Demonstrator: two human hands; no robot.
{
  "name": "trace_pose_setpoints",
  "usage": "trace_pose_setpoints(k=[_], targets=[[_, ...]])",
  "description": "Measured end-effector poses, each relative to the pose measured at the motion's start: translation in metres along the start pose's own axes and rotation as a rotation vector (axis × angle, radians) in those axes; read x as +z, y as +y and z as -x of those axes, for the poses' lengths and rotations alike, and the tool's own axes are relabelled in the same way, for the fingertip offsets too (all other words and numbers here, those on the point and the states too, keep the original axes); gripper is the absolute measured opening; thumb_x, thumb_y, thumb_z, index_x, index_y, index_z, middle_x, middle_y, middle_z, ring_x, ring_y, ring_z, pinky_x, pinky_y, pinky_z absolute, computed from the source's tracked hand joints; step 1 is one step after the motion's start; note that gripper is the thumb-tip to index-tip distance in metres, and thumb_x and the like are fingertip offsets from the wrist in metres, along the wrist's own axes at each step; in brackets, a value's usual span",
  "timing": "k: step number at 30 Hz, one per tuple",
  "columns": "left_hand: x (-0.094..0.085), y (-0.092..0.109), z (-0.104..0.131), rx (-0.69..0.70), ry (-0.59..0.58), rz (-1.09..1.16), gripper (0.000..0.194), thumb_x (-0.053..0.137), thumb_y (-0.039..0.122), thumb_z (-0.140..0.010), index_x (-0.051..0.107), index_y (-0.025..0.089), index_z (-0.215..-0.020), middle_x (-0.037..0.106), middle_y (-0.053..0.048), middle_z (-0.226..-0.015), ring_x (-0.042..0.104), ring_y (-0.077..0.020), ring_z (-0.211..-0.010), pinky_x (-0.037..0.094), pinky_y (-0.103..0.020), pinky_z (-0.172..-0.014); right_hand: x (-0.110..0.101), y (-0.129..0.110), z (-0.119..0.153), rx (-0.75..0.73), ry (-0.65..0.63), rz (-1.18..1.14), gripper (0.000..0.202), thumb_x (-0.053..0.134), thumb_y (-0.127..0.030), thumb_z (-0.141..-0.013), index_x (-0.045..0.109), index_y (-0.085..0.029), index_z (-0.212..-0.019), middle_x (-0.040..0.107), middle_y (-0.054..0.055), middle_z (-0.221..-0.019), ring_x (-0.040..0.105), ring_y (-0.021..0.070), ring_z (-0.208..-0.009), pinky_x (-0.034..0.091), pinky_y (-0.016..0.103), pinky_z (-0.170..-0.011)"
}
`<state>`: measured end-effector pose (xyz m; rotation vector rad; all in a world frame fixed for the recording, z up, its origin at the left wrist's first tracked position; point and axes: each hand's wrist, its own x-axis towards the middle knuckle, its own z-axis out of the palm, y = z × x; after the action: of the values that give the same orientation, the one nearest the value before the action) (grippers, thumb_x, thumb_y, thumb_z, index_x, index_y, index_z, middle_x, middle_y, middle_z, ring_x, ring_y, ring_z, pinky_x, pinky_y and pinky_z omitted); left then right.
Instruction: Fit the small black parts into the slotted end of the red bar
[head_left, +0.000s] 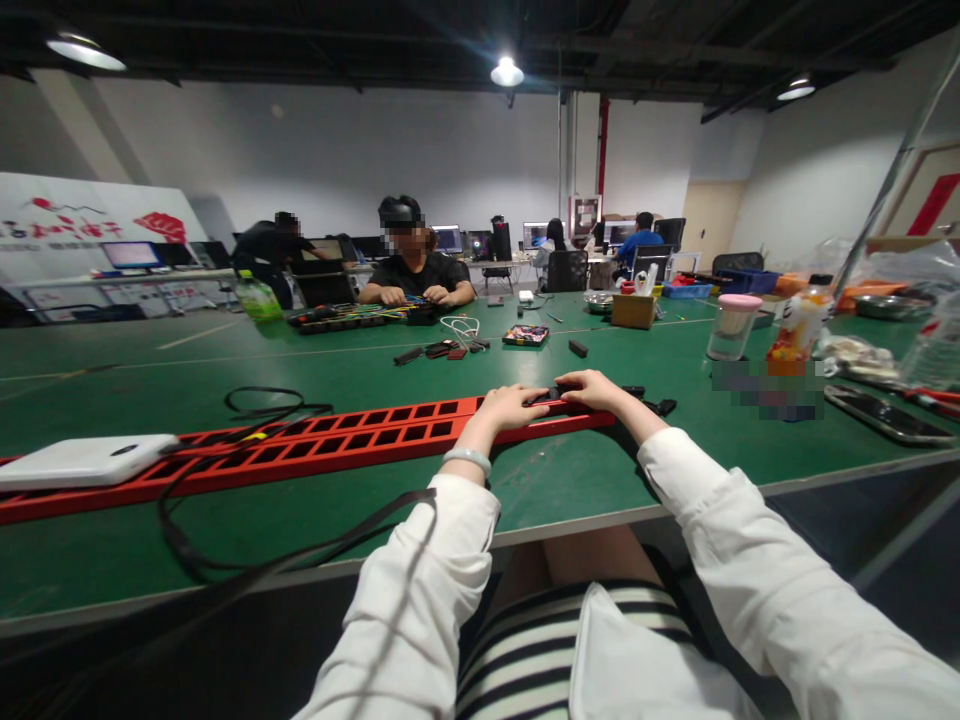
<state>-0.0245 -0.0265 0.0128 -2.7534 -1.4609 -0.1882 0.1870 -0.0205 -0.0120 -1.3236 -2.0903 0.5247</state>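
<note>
A long red-orange slotted rack (420, 432) with two rows of rectangular openings lies across the green table. Both hands are at its right end. My left hand (514, 408) rests over the rack, its fingers closed at a small black piece (553, 394). From the other side, my right hand (592, 389) bends its fingers down onto the same piece. The fingers cover most of it, so its exact kind does not show. More black pieces (661, 406) lie just beyond my right wrist.
A white power bank (90, 460) sits on the rack's left part, with black cables (180, 540) looping nearby. Farther back are a patterned box (526, 335) and dark small parts (442, 350). A co-worker (420, 270) handles wires opposite. Bottles (799, 325) and a phone (889, 414) stand right.
</note>
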Motion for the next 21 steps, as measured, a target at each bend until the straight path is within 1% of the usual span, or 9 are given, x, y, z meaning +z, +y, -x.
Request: trace_pose_setpoints(k=[5, 12, 21], targets=[[0.0006, -0.0009, -0.0006, 0.023, 0.011, -0.007, 0.057, 0.031, 0.068, -0.075, 0.042, 0.041, -0.124, 0.050, 0.002, -0.124, 0.049, -0.0243, -0.107, 0.035, -0.032, -0.089, -0.0017, -0.0008, 0.0006, 0.001, -0.021, 0.013, 0.046, 0.056, -0.024, -0.070, 0.055, -0.017, -0.116, 0.056, 0.004, -0.117, 0.052, 0.0182, -0.105, 0.038, 0.025, -0.092], [0.0009, -0.0007, -0.0003, 0.017, 0.016, -0.015, 0.055, 0.031, 0.066, -0.076, 0.041, 0.041, -0.124, 0.050, 0.003, -0.123, 0.049, -0.0238, -0.107, 0.035, -0.032, -0.089, -0.0044, -0.0021, 0.0026, -0.019, -0.040, 0.049, 0.044, 0.051, -0.025, -0.074, 0.054, -0.016, -0.117, 0.055, 0.005, -0.118, 0.051, 0.0191, -0.107, 0.037, 0.027, -0.092], [0.0008, -0.0004, -0.0002, 0.008, 0.015, -0.009, 0.055, 0.032, 0.067, -0.076, 0.042, 0.042, -0.124, 0.051, 0.003, -0.122, 0.049, -0.0235, -0.106, 0.034, -0.032, -0.090, -0.0015, -0.0009, 0.0004, -0.015, -0.059, 0.081, 0.044, 0.052, -0.028, -0.074, 0.055, -0.017, -0.117, 0.055, 0.004, -0.118, 0.051, 0.0193, -0.108, 0.037, 0.025, -0.092]])
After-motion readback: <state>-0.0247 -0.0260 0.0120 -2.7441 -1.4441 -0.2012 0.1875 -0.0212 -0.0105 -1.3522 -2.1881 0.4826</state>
